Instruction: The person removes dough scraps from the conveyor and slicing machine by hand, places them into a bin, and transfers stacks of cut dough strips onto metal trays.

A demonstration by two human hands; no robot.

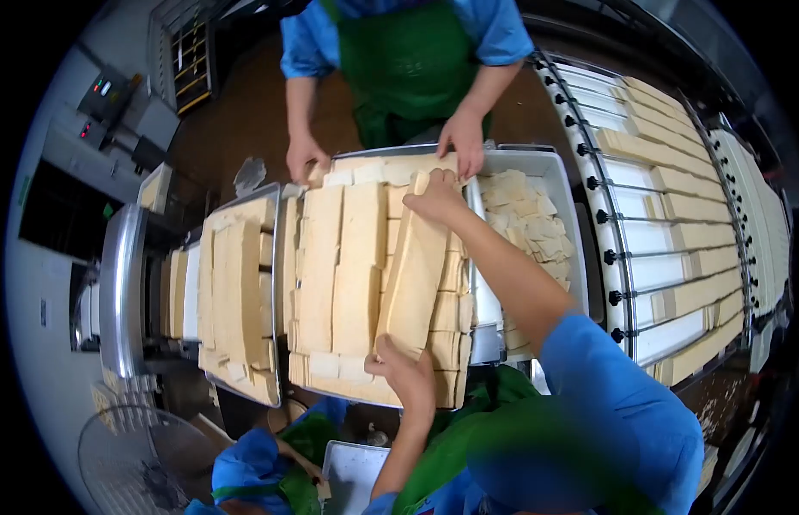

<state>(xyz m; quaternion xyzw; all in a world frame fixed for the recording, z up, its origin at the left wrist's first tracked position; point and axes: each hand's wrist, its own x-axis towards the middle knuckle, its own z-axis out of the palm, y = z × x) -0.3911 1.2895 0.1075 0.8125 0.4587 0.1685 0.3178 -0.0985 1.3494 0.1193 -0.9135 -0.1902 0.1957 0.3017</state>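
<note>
A long, pale-yellow slab (416, 273), soft-looking and made of thin layers at its edge, lies slightly aslant on a stacked pile. My right hand (438, 197) is closed around its far end. At the near end my left hand (404, 373) grips it, thumb on top and fingers partly hidden. Similar slabs (358, 275) lie side by side to the left, on a tray (391, 403) heaped with smaller cut pieces. Across from me, a co-worker's hands (464, 146) touch the far edge of the pile.
To the right, a white bin (580, 249) holds loose flat pieces. Beyond it, a roller conveyor (631, 283) carries rows of slabs. Another loaded tray (275, 343) stands left. A second co-worker's blue sleeve (249, 468) is at lower left, near a fan (142, 463).
</note>
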